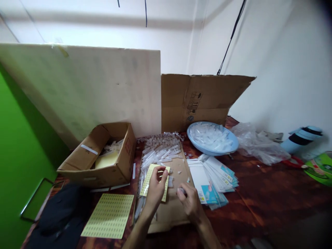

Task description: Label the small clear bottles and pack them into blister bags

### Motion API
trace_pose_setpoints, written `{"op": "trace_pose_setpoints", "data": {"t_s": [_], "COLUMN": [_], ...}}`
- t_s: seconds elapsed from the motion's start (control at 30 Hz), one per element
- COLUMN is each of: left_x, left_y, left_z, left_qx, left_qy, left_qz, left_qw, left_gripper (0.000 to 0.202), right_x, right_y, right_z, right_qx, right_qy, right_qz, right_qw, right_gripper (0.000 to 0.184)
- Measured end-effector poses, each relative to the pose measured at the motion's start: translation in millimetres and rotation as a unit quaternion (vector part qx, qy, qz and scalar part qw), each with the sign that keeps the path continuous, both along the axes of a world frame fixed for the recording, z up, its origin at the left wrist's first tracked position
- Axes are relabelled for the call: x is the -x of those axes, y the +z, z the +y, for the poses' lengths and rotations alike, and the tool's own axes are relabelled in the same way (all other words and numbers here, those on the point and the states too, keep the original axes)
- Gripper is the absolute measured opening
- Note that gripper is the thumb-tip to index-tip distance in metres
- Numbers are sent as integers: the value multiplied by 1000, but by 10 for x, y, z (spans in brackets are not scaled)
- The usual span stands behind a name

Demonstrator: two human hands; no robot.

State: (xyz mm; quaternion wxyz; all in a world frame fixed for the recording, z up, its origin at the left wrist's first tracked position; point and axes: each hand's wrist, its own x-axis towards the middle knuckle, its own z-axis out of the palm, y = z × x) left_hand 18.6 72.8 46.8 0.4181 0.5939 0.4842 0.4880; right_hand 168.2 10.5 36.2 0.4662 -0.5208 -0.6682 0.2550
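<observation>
My left hand (157, 181) is curled above a small yellow sheet of stickers (145, 185), thumb and index fingertips close together; anything pinched there is too small to make out. The sheet rests partly over clear plastic pieces (166, 152) on a flat cardboard piece (176, 216). To the right, over the same cardboard, my right hand (190, 202) is closed, with a small dark bit at its thumb that I cannot identify. A larger yellow sticker sheet (110, 214) lies on the table to the left.
An open cardboard box (111, 174) stands at left, beside a dark cloth (62, 207). At right are printed cards (211, 176), a blue basin (214, 151) of clear plastic pieces, a plastic bag (256, 145) and a blue bottle (301, 140). Cardboard panels (207, 100) stand behind.
</observation>
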Motion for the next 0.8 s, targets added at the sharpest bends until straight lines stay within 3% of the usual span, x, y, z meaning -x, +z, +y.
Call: {"op": "trace_pose_setpoints", "data": {"t_s": [0.13,0.33,0.4,0.5,0.67,0.8], "left_x": [-428,-998,-1062,-1101,-1129,-1133], "left_y": [-102,-333,-395,-444,-452,-418], "left_z": [123,4,37,234,502,453], "left_qx": [-21,-24,-27,-23,-29,-82], "left_qy": [-61,-84,-89,-105,-131,-145], "left_qz": [164,301,334,375,418,430], "left_qw": [984,949,938,921,899,887], "left_gripper": [34,56,61,53,27,33], "right_x": [-142,-411,-503,-607,-656,-623], "right_y": [-101,-192,-185,-148,-88,-70], "right_z": [-70,-177,-204,-239,-250,-228], "right_qx": [8,-11,-11,-12,-56,-74], "right_qy": [-20,-94,-136,-169,-133,-127], "right_qz": [86,178,157,98,29,4], "right_qw": [996,980,978,981,989,989], "right_gripper": [40,37,34,23,19,20]}}
